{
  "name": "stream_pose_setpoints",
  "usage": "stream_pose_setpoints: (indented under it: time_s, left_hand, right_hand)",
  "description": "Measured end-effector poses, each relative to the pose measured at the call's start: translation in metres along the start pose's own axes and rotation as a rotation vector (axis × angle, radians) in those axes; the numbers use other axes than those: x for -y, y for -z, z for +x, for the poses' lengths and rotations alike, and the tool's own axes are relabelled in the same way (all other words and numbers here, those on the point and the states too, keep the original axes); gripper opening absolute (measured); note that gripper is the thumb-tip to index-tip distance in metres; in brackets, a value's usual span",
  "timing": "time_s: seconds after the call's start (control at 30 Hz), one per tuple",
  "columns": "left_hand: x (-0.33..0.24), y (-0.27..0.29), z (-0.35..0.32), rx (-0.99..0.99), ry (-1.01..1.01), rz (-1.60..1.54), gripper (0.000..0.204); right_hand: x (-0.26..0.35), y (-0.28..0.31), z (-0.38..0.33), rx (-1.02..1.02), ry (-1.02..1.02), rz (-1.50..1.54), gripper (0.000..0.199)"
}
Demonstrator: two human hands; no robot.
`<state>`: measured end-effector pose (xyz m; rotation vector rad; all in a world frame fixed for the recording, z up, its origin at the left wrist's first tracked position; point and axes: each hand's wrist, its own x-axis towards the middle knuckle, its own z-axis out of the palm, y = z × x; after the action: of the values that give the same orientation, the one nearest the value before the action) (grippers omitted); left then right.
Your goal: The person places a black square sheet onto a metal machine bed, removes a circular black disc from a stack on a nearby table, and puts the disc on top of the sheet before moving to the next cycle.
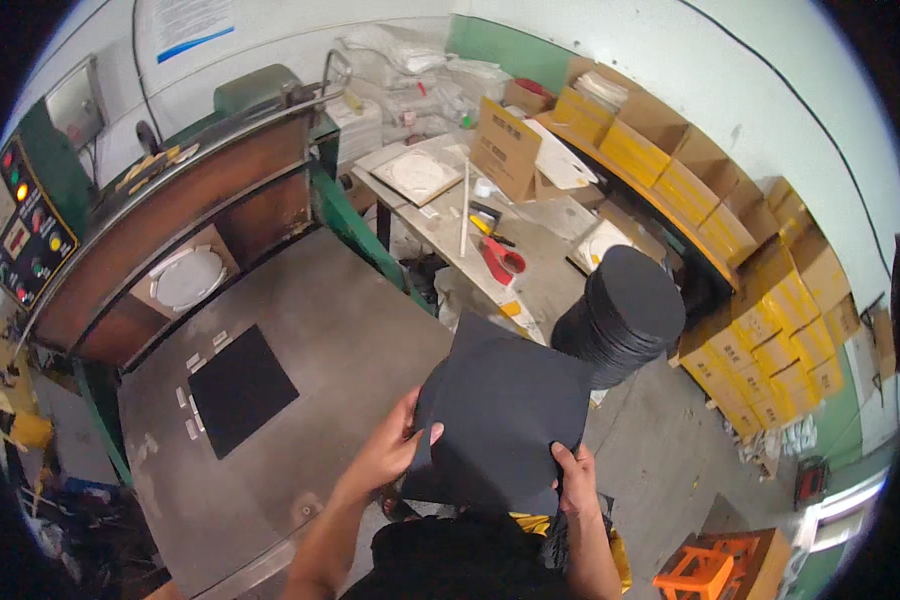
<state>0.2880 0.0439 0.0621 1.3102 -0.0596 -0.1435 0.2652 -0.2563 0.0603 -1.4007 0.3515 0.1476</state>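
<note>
Head view: a control panel stands left of the metal plate bearing a black square, your left hand and right hand pinch opposite edges of black sheets before you, and a black disc stack partly hides the worktable, with cartons beyond.

The room is enclosed by a white wall, banded below in green paint from the top centre to the right. A paper notice is fixed at the upper left. White sacks are heaped at the upper centre, beyond a cluttered workbench. Open cartons are lined up at the upper right; yellow-banded cartons are stacked below them. The grey floor is lit dimly, and a bright white-framed opening and an orange plastic stool are seen at the lower right.
</note>
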Motion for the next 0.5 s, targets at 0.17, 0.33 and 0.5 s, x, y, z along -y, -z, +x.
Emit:
stream_pose_setpoints:
  time_s: [0.17,0.33,0.5]
  left_hand:
    - [0.045,-0.036,0.013,-0.006,0.178,-0.026,0.048]
    - [0.071,-0.064,0.035,0.094,0.033,0.603,0.035]
    - [-0.012,-0.082,0.092,0.177,-0.055,1.187,0.035]
  right_hand:
    - [-0.013,0.049,0.009,0.031,0.005,-0.021,0.019]
    - [-0.049,0.154,0.017,-0.026,0.010,0.074,0.026]
    - [-0.050,0.302,-0.001,-0.310,0.098,0.071,0.021]
